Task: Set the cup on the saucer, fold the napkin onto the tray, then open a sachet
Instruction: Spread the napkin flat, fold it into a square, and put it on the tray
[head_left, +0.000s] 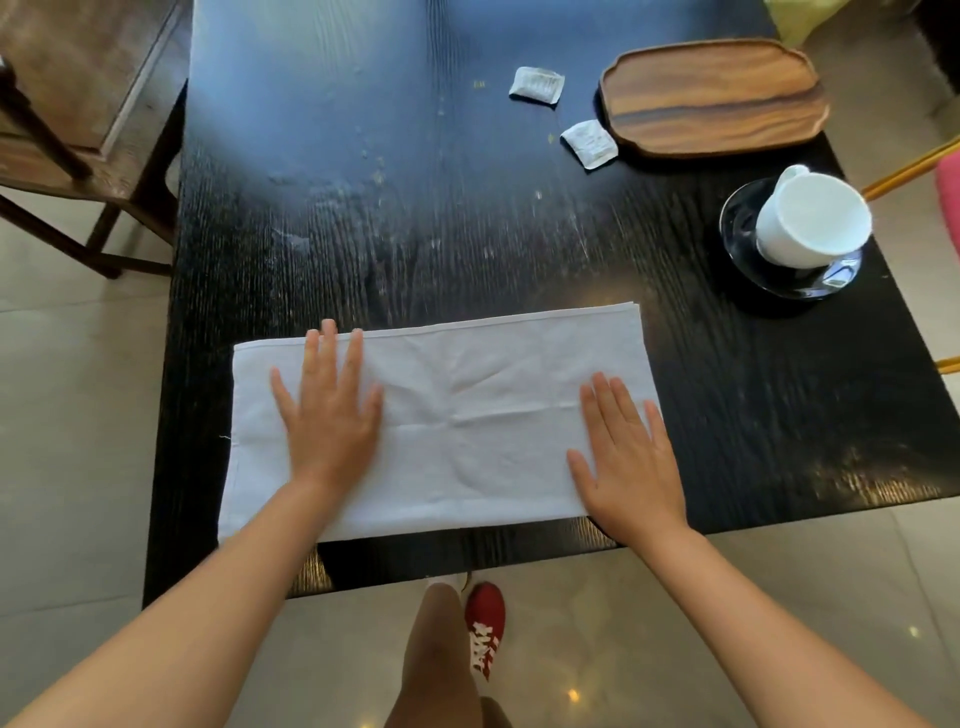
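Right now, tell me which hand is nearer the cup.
Right. The right hand presses the napkin's right end, below the cup; the left hand lies flat at its far left end.

A dark wood-grain bench stands on a pale tiled floor, with a brown wooden chair at its far-left corner.

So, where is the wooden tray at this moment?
In the head view the wooden tray lies at the far right of the black table, beyond the cup on its saucer, with two sachets just to its left.
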